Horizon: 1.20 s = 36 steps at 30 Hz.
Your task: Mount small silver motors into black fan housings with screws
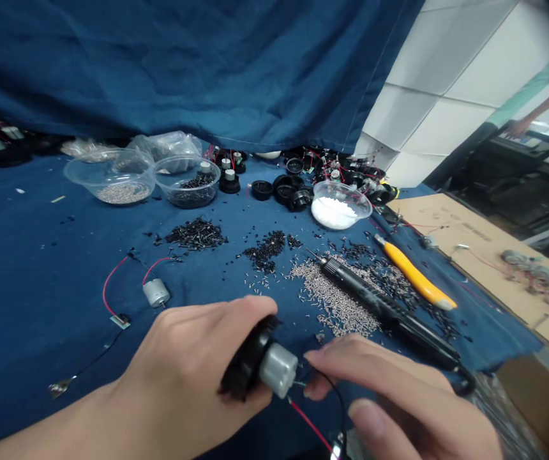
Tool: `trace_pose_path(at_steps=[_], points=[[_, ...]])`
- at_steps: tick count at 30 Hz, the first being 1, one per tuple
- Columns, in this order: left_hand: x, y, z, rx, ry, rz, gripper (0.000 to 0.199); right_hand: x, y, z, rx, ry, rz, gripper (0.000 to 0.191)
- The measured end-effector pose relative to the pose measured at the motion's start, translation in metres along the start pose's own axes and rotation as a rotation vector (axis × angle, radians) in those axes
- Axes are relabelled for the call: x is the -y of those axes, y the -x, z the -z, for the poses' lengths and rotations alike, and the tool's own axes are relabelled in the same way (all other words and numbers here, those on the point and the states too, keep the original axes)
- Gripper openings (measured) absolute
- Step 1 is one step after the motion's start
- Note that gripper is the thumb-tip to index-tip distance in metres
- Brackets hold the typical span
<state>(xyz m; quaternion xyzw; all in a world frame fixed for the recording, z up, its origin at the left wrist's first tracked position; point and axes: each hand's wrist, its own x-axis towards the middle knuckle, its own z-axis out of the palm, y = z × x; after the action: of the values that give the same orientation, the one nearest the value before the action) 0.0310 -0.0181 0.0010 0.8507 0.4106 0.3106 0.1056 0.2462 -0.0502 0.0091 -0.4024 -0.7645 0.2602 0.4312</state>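
Observation:
My left hand [193,370] is wrapped round a round black housing [247,361] at the bottom centre. A silver motor [278,369] sticks out of the housing toward the right, with a red wire and a black wire [336,390] trailing from it to a small bright part [336,450]. Close to the motor's end is my right hand [399,396], its thumb and fingers curled around the black wire near the motor terminals. Whether the fingertips actually pinch the wire is hard to tell. Left of my left hand, another motor [156,292] with a red wire lies on the blue cloth [39,255].
A black electric screwdriver [375,300] lies across a pile of small screws [332,300], beside a yellow-handled tool [415,275]. Plastic bowls [124,191] and black housings stand at the back. Cardboard [475,255] is at the right; a person's arm [542,105] shows beyond.

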Motion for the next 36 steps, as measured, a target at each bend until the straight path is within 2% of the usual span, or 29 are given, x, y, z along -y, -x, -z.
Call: trace_pose_path(at_steps=[3, 5, 7, 10, 16, 18, 21, 23, 26, 27, 30, 32, 36], points=[[0.0, -0.005, -0.007, 0.152, 0.248, 0.246, 0.032, -0.016, 0.013, 0.01, 0.028, 0.072, -0.169, 0.03], [-0.001, -0.007, -0.011, 0.25, 0.391, 0.404, 0.029, -0.025, 0.019, 0.016, 0.135, 0.061, -0.242, 0.035], [-0.003, -0.007, -0.015, 0.295, 0.49, 0.52, 0.027, -0.029, 0.02, 0.018, 0.245, 0.006, -0.225, 0.036], [-0.002, -0.004, -0.021, 0.294, 0.56, 0.571, 0.026, -0.026, 0.016, 0.015, 0.306, -0.059, -0.162, 0.032], [0.008, -0.005, -0.029, 0.352, 0.506, 0.555, 0.03, -0.025, 0.02, 0.007, 0.185, -0.023, -0.119, 0.013], [0.011, -0.005, -0.029, 0.361, 0.462, 0.504, 0.03, -0.025, 0.021, 0.006, 0.153, 0.031, -0.118, 0.007], [0.016, -0.005, -0.026, 0.346, 0.35, 0.4, 0.03, -0.025, 0.019, 0.004, 0.145, 0.085, -0.099, 0.008], [0.021, -0.006, -0.023, 0.368, 0.279, 0.351, 0.045, -0.024, 0.017, 0.002, 0.122, 0.116, -0.094, 0.01], [0.031, -0.007, -0.019, 0.471, 0.249, 0.29, 0.075, -0.025, 0.018, 0.0, 0.088, 0.177, -0.109, 0.011], [0.034, -0.009, -0.018, 0.496, 0.247, 0.264, 0.074, -0.026, 0.019, -0.001, 0.082, 0.194, -0.116, 0.012], [0.042, -0.012, -0.017, 0.517, 0.229, 0.189, 0.054, -0.028, 0.022, -0.002, 0.044, 0.238, -0.134, 0.013], [0.045, -0.013, -0.018, 0.513, 0.221, 0.182, 0.046, -0.03, 0.022, -0.004, 0.016, 0.256, -0.144, 0.012], [0.043, -0.012, -0.02, 0.489, 0.212, 0.202, 0.047, -0.029, 0.022, -0.006, 0.002, 0.254, -0.153, 0.013]])
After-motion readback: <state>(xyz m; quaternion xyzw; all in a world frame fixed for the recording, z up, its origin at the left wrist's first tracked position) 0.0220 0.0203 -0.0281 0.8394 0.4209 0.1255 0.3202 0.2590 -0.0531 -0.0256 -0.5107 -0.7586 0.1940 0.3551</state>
